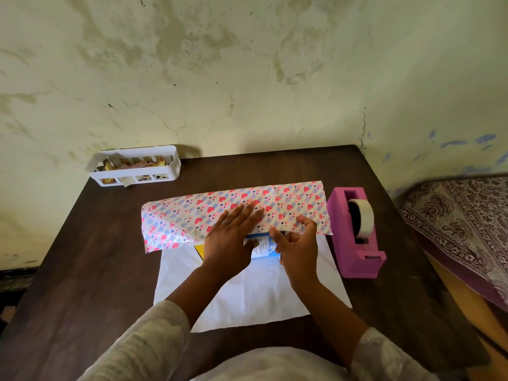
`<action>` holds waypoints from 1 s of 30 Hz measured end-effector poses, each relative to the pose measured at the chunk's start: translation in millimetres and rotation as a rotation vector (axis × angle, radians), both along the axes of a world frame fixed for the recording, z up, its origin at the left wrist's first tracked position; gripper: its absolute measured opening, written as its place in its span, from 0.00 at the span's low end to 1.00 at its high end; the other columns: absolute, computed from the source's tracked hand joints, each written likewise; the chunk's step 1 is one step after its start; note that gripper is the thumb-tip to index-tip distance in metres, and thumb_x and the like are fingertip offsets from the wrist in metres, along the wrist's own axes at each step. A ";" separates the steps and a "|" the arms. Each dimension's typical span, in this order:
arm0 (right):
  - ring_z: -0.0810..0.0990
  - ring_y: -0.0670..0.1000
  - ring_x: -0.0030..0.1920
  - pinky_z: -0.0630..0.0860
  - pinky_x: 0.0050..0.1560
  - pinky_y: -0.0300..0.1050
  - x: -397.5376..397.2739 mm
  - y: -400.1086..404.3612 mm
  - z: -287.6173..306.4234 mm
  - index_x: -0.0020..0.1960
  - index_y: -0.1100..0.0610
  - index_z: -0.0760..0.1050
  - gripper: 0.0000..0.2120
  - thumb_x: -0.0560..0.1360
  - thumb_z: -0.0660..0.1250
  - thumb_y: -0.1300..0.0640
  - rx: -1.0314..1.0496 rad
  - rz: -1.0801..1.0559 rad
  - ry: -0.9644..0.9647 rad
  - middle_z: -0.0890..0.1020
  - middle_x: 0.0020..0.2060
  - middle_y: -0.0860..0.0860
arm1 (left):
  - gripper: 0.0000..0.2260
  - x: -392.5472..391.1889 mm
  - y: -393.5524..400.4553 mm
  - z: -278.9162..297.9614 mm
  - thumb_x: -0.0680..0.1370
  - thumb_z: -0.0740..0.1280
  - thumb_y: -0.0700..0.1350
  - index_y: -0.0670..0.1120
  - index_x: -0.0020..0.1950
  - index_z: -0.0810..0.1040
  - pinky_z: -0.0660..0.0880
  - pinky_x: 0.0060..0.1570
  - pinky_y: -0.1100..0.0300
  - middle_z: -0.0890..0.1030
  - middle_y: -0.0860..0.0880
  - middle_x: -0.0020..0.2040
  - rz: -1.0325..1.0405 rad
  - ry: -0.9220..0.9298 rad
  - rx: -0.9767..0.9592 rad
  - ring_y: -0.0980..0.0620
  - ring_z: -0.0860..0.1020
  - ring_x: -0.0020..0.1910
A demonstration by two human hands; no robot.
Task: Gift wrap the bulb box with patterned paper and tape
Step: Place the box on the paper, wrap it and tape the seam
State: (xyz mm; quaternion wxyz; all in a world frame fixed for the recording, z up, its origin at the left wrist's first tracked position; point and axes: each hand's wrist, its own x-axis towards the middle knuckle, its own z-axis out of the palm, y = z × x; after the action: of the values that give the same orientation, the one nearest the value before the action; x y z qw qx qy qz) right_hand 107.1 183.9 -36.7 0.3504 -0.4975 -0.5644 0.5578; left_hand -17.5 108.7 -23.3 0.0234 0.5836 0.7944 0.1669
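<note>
The patterned paper (192, 215), white with red and blue hearts, is folded over the bulb box (262, 247); only a blue-and-white strip and a yellow corner of the box show beneath its near edge. The paper's plain white underside spreads toward me on the table. My left hand (233, 232) lies flat with straight fingers pressing the folded paper down on the box. My right hand (295, 240) pinches the paper's near edge between thumb and fingers, just right of the left hand.
A pink tape dispenser (356, 235) with a clear tape roll stands right of the paper. A white slotted basket (134, 166) with scraps sits at the table's back left. The dark wooden table (90, 270) meets a wall behind. A patterned cloth (464, 224) lies on the right.
</note>
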 end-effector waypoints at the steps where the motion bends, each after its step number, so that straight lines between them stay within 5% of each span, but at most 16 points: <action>1: 0.81 0.54 0.52 0.79 0.40 0.36 1.7 0.2 -2.3 0.65 0.55 0.61 0.30 0.69 0.73 0.53 0.021 0.001 -0.008 0.77 0.59 0.56 | 0.29 -0.7 -0.1 0.5 0.78 0.65 0.52 0.60 0.75 0.55 0.51 0.73 0.58 0.55 0.59 0.75 0.002 -0.013 0.007 0.56 0.52 0.76; 6: 0.80 0.52 0.55 0.78 0.45 0.36 9.7 6.6 -10.3 0.66 0.56 0.60 0.35 0.67 0.73 0.48 0.173 0.059 -0.102 0.77 0.61 0.54 | 0.28 -3.7 0.1 0.0 0.76 0.67 0.52 0.57 0.74 0.61 0.53 0.72 0.58 0.59 0.58 0.75 -0.005 -0.012 0.026 0.55 0.56 0.75; 11: 0.83 0.53 0.47 0.75 0.43 0.35 21.0 6.2 -24.4 0.67 0.59 0.61 0.33 0.69 0.73 0.53 0.241 0.074 -0.298 0.79 0.57 0.55 | 0.28 -2.2 -1.1 3.3 0.78 0.64 0.53 0.59 0.75 0.56 0.50 0.72 0.59 0.54 0.59 0.76 -0.003 0.001 -0.041 0.56 0.52 0.76; 17: 0.82 0.55 0.40 0.81 0.43 0.52 41.8 17.7 -12.9 0.61 0.56 0.66 0.22 0.71 0.72 0.57 0.148 0.047 -0.285 0.82 0.47 0.58 | 0.30 0.1 2.0 10.6 0.78 0.64 0.55 0.61 0.76 0.52 0.59 0.72 0.52 0.51 0.58 0.77 0.028 -0.006 -0.168 0.52 0.52 0.76; 20: 0.81 0.53 0.39 0.78 0.33 0.44 61.7 24.4 6.2 0.52 0.55 0.70 0.11 0.73 0.70 0.58 0.158 0.036 -0.239 0.81 0.43 0.56 | 0.32 -3.2 5.4 19.9 0.76 0.66 0.57 0.61 0.75 0.54 0.66 0.68 0.48 0.53 0.55 0.77 0.011 -0.012 -0.254 0.47 0.57 0.75; 25: 0.77 0.46 0.41 0.73 0.39 0.40 113.8 43.8 32.9 0.47 0.53 0.73 0.05 0.74 0.68 0.56 0.247 -0.221 -0.274 0.78 0.41 0.48 | 0.30 -2.8 11.3 45.4 0.76 0.56 0.66 0.60 0.76 0.54 0.35 0.71 0.41 0.54 0.54 0.78 -0.063 0.213 -0.374 0.47 0.45 0.77; 30: 0.75 0.51 0.48 0.72 0.49 0.47 156.0 63.9 20.4 0.53 0.59 0.75 0.08 0.76 0.65 0.58 0.096 -0.241 -0.390 0.77 0.47 0.53 | 0.31 19.0 19.9 66.2 0.78 0.51 0.65 0.54 0.77 0.50 0.34 0.69 0.38 0.51 0.49 0.78 -0.017 0.347 -0.566 0.45 0.43 0.77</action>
State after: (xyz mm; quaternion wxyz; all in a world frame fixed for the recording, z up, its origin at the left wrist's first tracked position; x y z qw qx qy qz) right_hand 263.1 247.8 -16.3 0.3221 -0.6425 -0.5839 0.3776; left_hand 1.6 128.6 43.0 0.0505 0.5805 0.7963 -0.1623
